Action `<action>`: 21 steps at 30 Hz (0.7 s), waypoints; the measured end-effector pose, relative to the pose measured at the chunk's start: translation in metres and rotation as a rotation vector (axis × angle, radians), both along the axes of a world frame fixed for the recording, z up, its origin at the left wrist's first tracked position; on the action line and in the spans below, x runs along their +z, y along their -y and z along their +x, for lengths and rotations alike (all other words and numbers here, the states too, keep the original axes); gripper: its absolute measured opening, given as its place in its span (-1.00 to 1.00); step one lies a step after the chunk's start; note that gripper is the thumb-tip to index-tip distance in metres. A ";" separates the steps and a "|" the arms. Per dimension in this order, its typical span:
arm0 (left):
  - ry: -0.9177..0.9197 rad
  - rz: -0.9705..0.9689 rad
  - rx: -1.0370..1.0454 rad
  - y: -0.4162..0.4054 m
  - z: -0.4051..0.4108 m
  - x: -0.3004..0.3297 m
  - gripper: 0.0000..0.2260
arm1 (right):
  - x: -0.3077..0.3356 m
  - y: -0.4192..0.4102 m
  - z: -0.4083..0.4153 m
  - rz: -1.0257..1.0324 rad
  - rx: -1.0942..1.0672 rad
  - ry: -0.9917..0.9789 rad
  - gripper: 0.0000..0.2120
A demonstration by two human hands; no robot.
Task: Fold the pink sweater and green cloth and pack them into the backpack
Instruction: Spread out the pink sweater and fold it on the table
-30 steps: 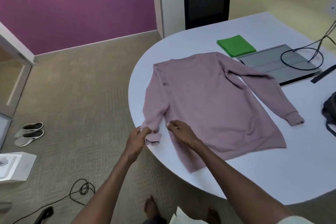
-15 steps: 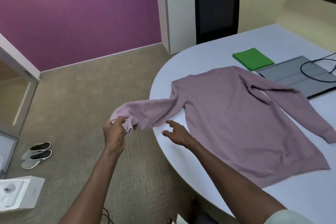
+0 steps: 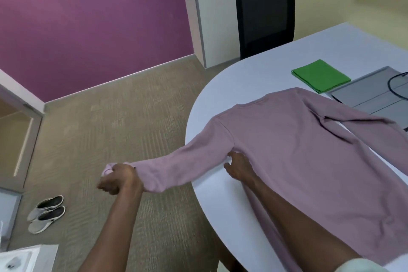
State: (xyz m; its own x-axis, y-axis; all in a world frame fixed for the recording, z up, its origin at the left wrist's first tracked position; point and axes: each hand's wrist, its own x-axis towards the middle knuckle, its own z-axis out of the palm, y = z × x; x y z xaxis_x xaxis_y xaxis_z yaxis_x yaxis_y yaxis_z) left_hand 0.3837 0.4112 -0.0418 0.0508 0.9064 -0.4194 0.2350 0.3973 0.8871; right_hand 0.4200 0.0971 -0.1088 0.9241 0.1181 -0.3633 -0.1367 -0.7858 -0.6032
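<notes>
The pink sweater (image 3: 309,150) lies flat on the white round table (image 3: 220,86), its neck toward the far side. My left hand (image 3: 118,178) grips the cuff of its left sleeve and holds that sleeve stretched out past the table edge, over the carpet. My right hand (image 3: 237,164) rests with spread fingers on the sweater at the armpit, beside the table's rim. The green cloth (image 3: 320,75) lies folded in a flat square at the far side of the table. The backpack is out of view.
A grey laptop (image 3: 373,95) with a black cable (image 3: 393,81) lies right of the green cloth, partly under the sweater's other sleeve. A black chair (image 3: 265,13) stands behind the table. Grey shoes (image 3: 46,213) and a white box (image 3: 24,258) lie on the carpet at left.
My left hand has pulled the sleeve cuff leftward off the table, stretching the sleeve straight. My right hand has moved from the cuff area up to the armpit. The view has shifted left.
</notes>
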 end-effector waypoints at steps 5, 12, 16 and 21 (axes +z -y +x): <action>0.035 0.063 -0.498 0.058 0.026 0.000 -0.82 | -0.012 -0.005 0.011 -0.004 -0.005 0.051 -0.56; 0.058 -0.150 -1.310 0.119 0.089 -0.013 -0.71 | -0.019 0.007 0.016 0.024 -0.133 0.056 -0.61; -0.219 0.222 -1.442 0.115 0.124 -0.042 -0.62 | -0.017 0.018 0.010 -0.009 -0.316 0.128 -0.82; -0.500 0.424 -1.713 0.111 0.155 -0.073 -0.04 | -0.035 0.029 -0.027 -0.177 -0.367 0.093 -0.91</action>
